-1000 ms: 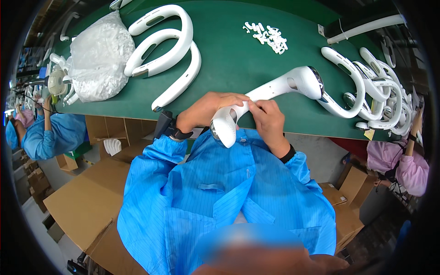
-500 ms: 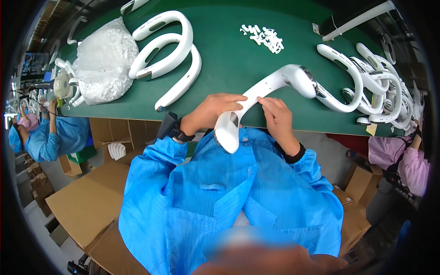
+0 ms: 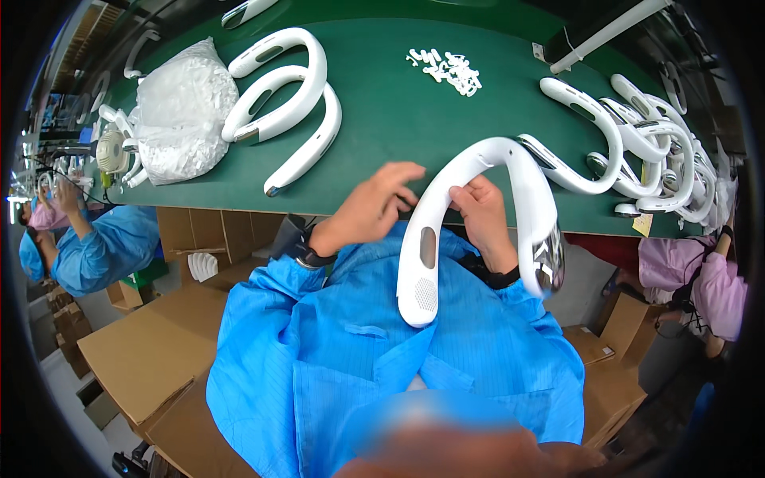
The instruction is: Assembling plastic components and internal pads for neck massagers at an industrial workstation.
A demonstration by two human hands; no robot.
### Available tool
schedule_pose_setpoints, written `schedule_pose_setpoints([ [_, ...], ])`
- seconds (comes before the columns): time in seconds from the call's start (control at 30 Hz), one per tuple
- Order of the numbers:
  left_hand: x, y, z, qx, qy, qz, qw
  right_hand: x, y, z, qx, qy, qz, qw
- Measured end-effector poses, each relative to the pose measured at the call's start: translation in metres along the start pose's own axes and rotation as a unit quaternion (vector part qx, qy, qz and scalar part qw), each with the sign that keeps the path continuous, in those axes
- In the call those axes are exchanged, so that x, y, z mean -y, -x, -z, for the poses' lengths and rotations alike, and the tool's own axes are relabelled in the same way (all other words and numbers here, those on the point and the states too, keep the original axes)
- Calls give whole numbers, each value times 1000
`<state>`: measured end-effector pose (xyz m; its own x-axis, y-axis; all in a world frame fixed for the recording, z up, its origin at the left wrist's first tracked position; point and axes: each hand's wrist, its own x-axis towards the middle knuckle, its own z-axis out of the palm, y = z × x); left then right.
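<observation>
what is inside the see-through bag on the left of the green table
Small white pieces show through the plastic of the bag. Whatever lies deeper is covered by them, so it cannot be seen.

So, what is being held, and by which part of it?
The right hand holds the white U-shaped device at the inner edge of its left arm, near the bend; the left hand is open beside it.
</observation>
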<state>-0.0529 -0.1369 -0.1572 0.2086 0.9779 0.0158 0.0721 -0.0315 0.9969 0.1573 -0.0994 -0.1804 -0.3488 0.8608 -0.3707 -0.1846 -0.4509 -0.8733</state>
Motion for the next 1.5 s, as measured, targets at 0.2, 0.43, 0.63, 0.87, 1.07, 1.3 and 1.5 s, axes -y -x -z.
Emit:
schedule_pose_setpoints([
  [0.2,-15,-29,-8,98,-39,44,993,-62,-7,28,-22,-44,70,996],
  [0.43,3,-24,-29,-17,-7,5,1000,21,11,-14,-43,234,74,969],
  [0.63,14,-17,-34,-31,154,87,984,20,18,4,9,334,-35,942],
  [0.87,-30,-8,-28,-33,-133,-72,988,20,21,-2,142,187,172,957],
  [1.07,-44,-8,-22,49,161,253,953,18,27,-11,139,152,196,959],
  [1.3,-44,-9,-31,90,213,145,962,33,36,-19,109,173,255,945],
  [1.5,-34,-8,-34,90,218,65,970,23,30,-21,69,192,324,924],
])
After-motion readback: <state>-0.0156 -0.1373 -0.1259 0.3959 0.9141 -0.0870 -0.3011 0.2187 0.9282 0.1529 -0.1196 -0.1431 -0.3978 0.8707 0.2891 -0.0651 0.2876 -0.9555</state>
